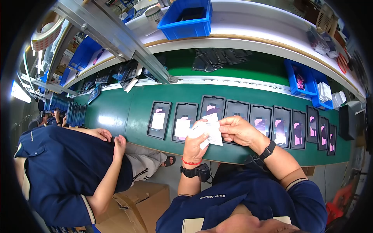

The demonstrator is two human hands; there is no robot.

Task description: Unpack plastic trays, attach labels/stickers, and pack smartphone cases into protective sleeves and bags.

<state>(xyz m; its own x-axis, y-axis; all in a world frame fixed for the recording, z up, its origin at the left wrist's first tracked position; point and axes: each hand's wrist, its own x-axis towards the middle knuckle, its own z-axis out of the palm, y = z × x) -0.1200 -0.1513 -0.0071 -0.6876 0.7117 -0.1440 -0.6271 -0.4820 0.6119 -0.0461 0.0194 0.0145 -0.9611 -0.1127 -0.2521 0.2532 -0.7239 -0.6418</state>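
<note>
Over the near side of the green table, my left hand (195,144) is closed on a few white paper slips (213,131) fanned a little apart. My right hand (240,129) pinches the right edge of the slips between thumb and fingers. Behind and beside my hands stand several shallow black trays (187,105) in a row, with dark and pink printed contents. White slips (158,120) lie on the contents of the leftmost tray and the one beside it. My hands partly cover the trays in the middle.
A co-worker (74,167) stands at the left, hands near the table (112,105). A blue bin (185,23) sits on the shelf above, and smaller blue bins (299,83) stand at the back right. Black plastic bags (217,60) lie under the shelf. A cardboard box (143,204) is below.
</note>
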